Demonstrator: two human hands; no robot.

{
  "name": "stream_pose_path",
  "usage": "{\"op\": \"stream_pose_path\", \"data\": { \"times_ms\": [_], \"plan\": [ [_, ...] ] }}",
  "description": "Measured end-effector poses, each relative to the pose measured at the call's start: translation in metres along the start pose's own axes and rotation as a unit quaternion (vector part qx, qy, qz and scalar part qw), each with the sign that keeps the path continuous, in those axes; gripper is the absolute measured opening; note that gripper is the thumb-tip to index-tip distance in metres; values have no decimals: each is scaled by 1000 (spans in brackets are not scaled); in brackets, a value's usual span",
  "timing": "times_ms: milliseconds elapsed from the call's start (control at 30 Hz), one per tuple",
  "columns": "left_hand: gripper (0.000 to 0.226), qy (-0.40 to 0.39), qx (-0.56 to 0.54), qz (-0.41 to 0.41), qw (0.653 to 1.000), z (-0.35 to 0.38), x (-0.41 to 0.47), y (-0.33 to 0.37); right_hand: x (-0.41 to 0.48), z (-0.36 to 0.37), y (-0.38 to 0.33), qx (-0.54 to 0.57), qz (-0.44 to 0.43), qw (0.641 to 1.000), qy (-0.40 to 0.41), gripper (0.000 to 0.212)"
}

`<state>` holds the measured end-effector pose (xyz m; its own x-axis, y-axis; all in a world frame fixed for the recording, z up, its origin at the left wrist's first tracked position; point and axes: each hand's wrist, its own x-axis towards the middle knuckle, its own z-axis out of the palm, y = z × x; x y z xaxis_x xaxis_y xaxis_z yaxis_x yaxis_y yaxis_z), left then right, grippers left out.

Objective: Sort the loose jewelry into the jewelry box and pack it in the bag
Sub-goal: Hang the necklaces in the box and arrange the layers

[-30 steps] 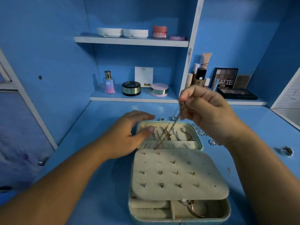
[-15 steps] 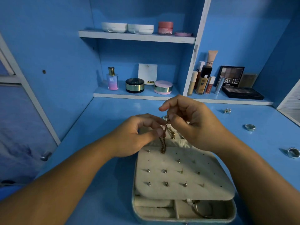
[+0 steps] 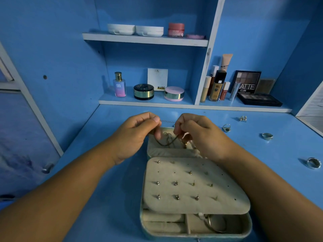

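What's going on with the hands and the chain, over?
Left hand and right hand both pinch the chain, sagging over the far half of the open jewelry box. Loose rings on desk at right. Nothing between chain and box.

The left hand [image 3: 134,135] and right hand [image 3: 197,135] each pinch a thin chain [image 3: 166,144], which sags between their fingertips. Straight below the fingers lies the open box [image 3: 174,237], and its stud panel [image 3: 192,189] sits nearer than them. A ring [image 3: 226,128] lies on the desk [image 3: 104,128], right of the right fingers.
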<state>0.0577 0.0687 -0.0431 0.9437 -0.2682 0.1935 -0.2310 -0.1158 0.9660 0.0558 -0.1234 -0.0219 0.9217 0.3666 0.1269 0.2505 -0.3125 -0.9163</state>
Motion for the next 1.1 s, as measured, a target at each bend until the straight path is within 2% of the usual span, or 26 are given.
{"op": "stream_pose_path", "data": {
  "times_ms": [100,200,333,433,700,800,1000,1100],
  "plan": [
    [20,41,15,-11,999,-1,2,-2,5,0,1,164,29,986,-10,26],
    [15,73,76,-11,994,-1,4,-7,8,-3,4,218,48,974,28,28],
    [12,121,141,5,983,-3,7,-20,12,-6,11,130,56,987,75,17],
    [14,130,239,47,961,-4,8,-25,15,-6,14,82,63,990,93,9],
    [8,139,426,100,888,-3,13,-20,18,-5,15,39,57,995,78,4],
    [9,155,463,119,865,-1,15,-17,18,-4,18,20,50,996,76,4],
    [11,151,490,88,854,0,16,-15,18,-5,22,-72,44,995,57,9],
    [9,134,485,78,861,-1,16,-14,17,-4,23,-99,43,993,51,9]
  ]
}}
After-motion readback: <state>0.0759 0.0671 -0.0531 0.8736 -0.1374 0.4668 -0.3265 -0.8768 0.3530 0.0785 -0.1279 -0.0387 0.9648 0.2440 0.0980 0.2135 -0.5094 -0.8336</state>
